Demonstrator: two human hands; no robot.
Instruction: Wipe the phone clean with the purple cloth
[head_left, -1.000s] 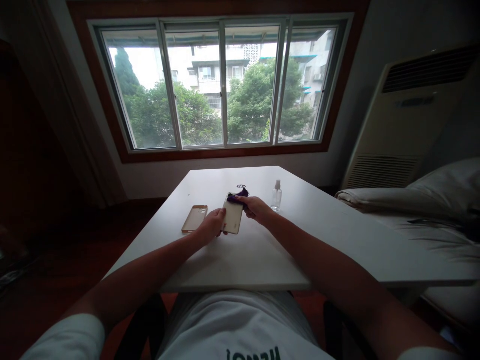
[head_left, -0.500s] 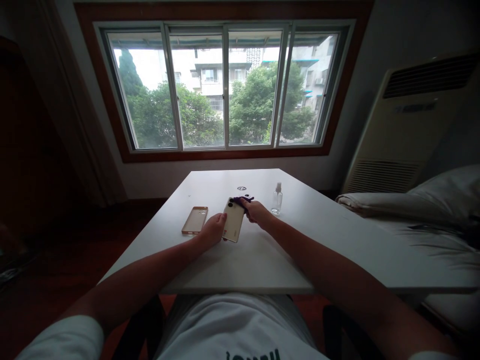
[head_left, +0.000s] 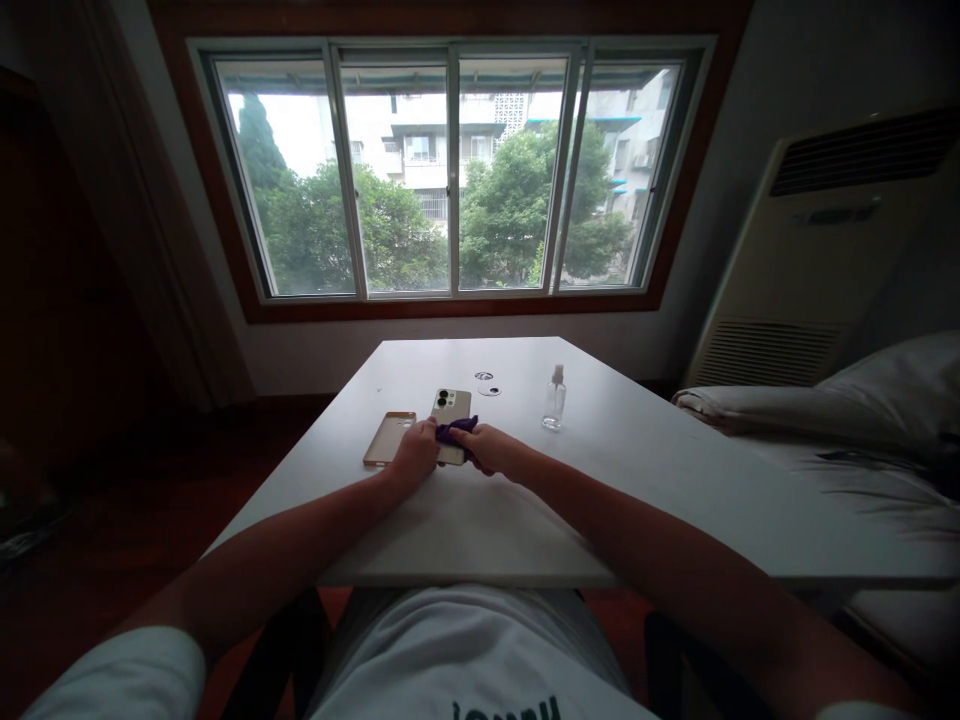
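My left hand (head_left: 417,450) is closed on the left edge of a pale gold phone (head_left: 454,404), whose back and camera lenses face up towards me. A dark purple cloth (head_left: 454,431) is bunched in my right hand (head_left: 487,449) and lies across the lower half of the phone's back. My right fingers are closed round the cloth at the phone's right edge. Just left of the phone, an orange-rimmed phone case (head_left: 382,442) rests on the table, partly covered by my left hand.
A clear spray bottle (head_left: 554,404) stands upright on the white table (head_left: 600,480), right of my hands. Two small flat round stickers or discs (head_left: 490,391) lie beyond the phone. Past the table are a window, an air conditioner (head_left: 832,250) and a pale cushioned seat (head_left: 862,430).
My right hand has moved the cloth from the phone's camera end down and left to its lower half. The phone has shifted slightly left and turned, uncovering its lenses and the nearer disc.
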